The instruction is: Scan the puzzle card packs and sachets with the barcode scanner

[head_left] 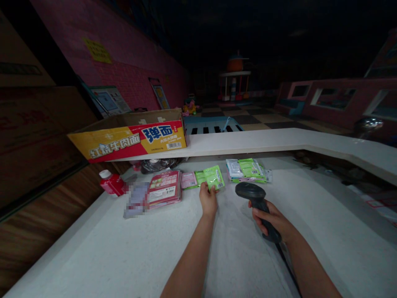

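Note:
Pinched in my left hand (209, 198) is a small green packet (214, 177) with a barcode on its right part. Its left side is close to a pink packet (188, 180) and another green one on the counter. My right hand (269, 220) is wrapped round the handle of a black barcode scanner (250, 191), whose head points left, towards the green packet. A cord runs from the handle's base towards me. Beyond the scanner lies a pile of green, white and pink packets (249, 169).
Left of the packets are a stack of red flat packs (166, 188), a blurred-out item (136, 200) and a red bottle with a white cap (111, 182). A raised white ledge (248, 140) crosses the far side, bearing a red and yellow noodle carton (136, 138).

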Demonstrator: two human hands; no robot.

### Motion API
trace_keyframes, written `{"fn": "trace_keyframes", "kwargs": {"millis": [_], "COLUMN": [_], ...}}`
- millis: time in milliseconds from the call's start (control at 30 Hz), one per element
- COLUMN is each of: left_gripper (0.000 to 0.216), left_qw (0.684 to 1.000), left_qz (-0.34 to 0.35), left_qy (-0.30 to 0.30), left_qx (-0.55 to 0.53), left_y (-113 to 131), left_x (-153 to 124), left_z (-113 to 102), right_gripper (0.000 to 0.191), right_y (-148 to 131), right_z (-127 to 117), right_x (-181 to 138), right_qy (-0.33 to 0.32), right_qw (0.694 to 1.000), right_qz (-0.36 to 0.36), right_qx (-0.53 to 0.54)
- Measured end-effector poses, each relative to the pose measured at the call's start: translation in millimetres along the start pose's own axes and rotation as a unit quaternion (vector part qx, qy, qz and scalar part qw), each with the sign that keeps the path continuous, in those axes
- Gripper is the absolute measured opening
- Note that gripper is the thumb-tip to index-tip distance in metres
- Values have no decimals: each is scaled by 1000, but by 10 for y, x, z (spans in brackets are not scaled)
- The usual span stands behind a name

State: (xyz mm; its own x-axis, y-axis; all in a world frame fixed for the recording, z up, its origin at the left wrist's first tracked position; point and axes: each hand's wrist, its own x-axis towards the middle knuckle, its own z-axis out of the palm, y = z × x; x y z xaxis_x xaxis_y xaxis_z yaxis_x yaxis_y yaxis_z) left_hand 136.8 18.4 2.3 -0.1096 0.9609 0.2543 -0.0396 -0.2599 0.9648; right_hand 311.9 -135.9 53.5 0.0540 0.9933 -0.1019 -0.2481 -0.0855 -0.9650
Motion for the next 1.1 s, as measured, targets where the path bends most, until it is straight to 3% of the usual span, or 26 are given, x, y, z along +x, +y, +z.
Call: {"fn": "trace_keyframes", "kwargs": {"millis": [433,533,700,800,933,1000,1100], "left_gripper": [22,19,10,7,18,28,42], "left_qw": [1000,998,987,951,824,795,783], "left_qz": [-10,-37,-80,-48,89,134,166], "left_qy": [20,29,21,1,-27,-92,-195], "left_qx": [22,52,135,306,559,585,566], "left_y": [51,57,172,373,614,637,553], "left_x": [-24,-43,-92,-174,-336,-415,-509], "left_z": [-42,-192,-619,-808,-837,-795,-739], "right_gripper": [44,44,42,41,43,45,45], "right_y": [57,75,100,109,115,116,113], "right_z": [-40,-53,-72,-75,-76,-75,-72], "right_x": [136,159,170,169,166,163,152], "right_qy": [90,98,103,106,113,115,114], "right_qw": [995,993,992,991,990,990,990], "right_qz": [-4,-6,-5,-5,-2,-2,-1], "right_qx": [53,60,75,82,85,87,88]}}
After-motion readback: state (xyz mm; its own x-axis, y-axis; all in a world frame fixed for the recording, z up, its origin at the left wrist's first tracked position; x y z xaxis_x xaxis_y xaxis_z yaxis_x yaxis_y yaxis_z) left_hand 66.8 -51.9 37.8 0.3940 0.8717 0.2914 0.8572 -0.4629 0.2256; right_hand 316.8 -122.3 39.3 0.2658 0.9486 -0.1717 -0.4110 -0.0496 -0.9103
